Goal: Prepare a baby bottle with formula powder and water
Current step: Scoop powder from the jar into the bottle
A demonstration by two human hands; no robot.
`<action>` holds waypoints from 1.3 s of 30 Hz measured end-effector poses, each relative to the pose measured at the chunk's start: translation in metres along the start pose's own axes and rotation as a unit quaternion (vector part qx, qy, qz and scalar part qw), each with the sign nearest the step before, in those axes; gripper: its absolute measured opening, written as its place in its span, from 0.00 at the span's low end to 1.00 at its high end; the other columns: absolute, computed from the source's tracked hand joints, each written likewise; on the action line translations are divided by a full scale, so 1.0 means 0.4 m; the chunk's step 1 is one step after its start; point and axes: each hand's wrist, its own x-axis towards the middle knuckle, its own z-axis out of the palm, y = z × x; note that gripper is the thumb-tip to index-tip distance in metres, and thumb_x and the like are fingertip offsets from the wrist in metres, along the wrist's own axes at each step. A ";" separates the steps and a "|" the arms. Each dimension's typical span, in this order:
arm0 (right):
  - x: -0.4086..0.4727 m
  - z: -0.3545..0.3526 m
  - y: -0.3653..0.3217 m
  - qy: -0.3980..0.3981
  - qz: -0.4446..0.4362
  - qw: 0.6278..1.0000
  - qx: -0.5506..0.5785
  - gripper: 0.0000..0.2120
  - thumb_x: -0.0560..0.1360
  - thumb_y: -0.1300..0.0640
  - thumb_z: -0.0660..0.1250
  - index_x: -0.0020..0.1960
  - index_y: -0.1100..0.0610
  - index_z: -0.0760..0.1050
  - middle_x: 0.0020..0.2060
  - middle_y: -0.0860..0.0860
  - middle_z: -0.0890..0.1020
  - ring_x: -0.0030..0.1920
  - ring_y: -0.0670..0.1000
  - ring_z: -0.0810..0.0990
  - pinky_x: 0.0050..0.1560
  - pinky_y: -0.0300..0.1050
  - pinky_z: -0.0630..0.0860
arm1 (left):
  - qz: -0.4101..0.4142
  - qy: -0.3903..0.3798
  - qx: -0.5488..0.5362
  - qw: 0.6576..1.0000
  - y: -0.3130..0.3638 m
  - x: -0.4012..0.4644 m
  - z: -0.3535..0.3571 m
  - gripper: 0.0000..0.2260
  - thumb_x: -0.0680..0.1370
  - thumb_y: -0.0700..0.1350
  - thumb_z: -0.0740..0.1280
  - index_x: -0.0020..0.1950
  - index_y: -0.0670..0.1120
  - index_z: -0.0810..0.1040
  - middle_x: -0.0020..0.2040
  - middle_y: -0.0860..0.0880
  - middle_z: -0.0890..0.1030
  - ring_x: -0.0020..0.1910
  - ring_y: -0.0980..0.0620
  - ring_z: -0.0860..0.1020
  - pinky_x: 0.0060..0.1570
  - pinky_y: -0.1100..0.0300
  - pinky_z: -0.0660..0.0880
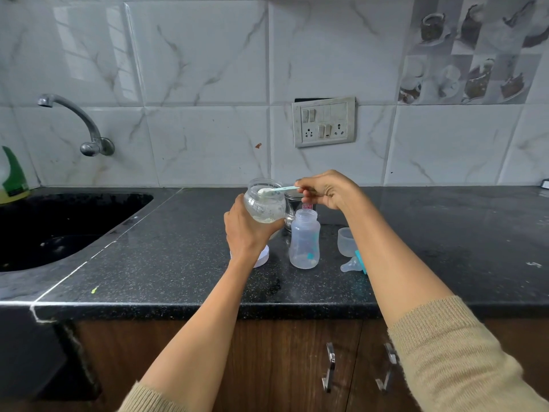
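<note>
Black speckled counter [166, 263] meets sink [59, 227] under marble-tiled wall [193, 69].

Both forearms bare, beige knitted sleeves [454, 361] (ribbed at the cuffs) pushed up toward the elbows.

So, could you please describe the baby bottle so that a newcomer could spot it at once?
Find the switch plate on the tiled wall; straight below, on the black counter, stands the baby bottle. It is upright, clear, open-topped and untouched, unlike the round jar tilted in the left hand.
</note>
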 end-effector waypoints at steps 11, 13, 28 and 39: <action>-0.051 -0.122 -0.003 0.001 0.024 0.992 0.123 0.07 0.75 0.65 0.66 0.39 0.63 0.74 0.18 0.48 0.76 0.18 0.42 0.72 0.24 0.34 0.76 | -0.033 -0.006 -0.007 0.999 0.012 0.018 -0.011 0.38 0.59 0.55 0.80 0.63 0.43 0.70 0.58 0.45 0.79 0.58 0.44 0.75 0.52 0.55 0.72; -0.062 -0.153 -0.001 0.002 0.026 0.990 0.136 0.06 0.75 0.64 0.66 0.40 0.64 0.75 0.19 0.49 0.77 0.19 0.42 0.72 0.24 0.33 0.75 | -0.049 -0.003 -0.005 0.999 0.014 0.041 -0.019 0.38 0.59 0.55 0.80 0.63 0.42 0.70 0.59 0.44 0.78 0.59 0.43 0.75 0.52 0.54 0.72; -0.074 -0.234 0.087 -0.031 0.031 0.988 0.147 0.02 0.74 0.65 0.67 0.42 0.63 0.78 0.24 0.50 0.78 0.21 0.42 0.73 0.27 0.33 0.77 | -0.156 -0.059 0.037 0.985 -0.100 0.137 0.005 0.38 0.58 0.56 0.80 0.62 0.43 0.70 0.59 0.43 0.78 0.58 0.42 0.76 0.54 0.48 0.75; -0.054 -0.224 0.095 -0.041 0.039 0.991 0.124 0.02 0.72 0.65 0.69 0.42 0.63 0.78 0.25 0.50 0.79 0.21 0.42 0.73 0.27 0.34 0.77 | -0.161 -0.085 0.052 0.982 -0.106 0.131 0.022 0.45 0.59 0.56 0.80 0.66 0.37 0.63 0.64 0.40 0.73 0.64 0.40 0.72 0.60 0.47 0.73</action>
